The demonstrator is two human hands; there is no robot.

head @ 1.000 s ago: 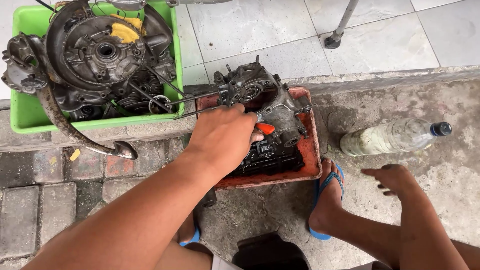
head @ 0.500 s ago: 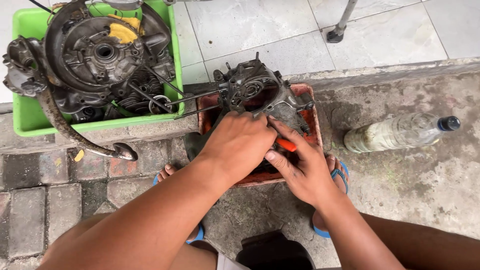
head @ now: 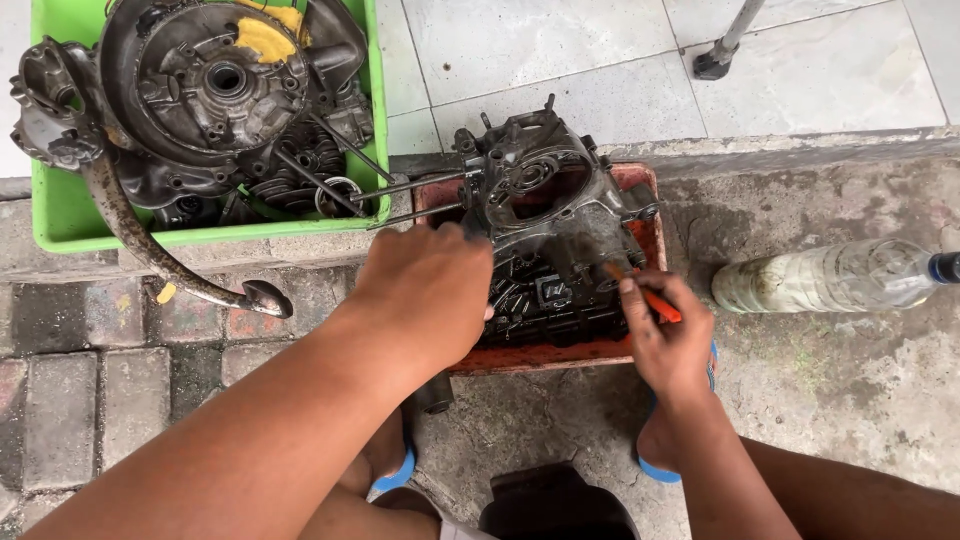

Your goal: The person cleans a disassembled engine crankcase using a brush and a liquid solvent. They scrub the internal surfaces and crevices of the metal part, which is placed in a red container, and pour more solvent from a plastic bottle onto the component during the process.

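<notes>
A dark, greasy engine crankcase (head: 545, 195) sits in a red-brown tray (head: 652, 190) on the ground in front of me. My left hand (head: 425, 290) lies on the case's near left side, fingers curled over it. My right hand (head: 665, 335) grips a tool with an orange handle (head: 660, 305) and holds its tip against the case's right side. Two long metal studs (head: 420, 190) stick out of the case to the left.
A green crate (head: 60, 215) at upper left holds a large engine cover and other metal parts, with a curved kick lever (head: 160, 260) hanging over its edge. A clear plastic bottle (head: 840, 280) lies at right. My feet in blue sandals rest below the tray.
My right hand came in from beside the bottle, took the orange-handled tool and set it against the case's right side. My left hand stayed on the case.
</notes>
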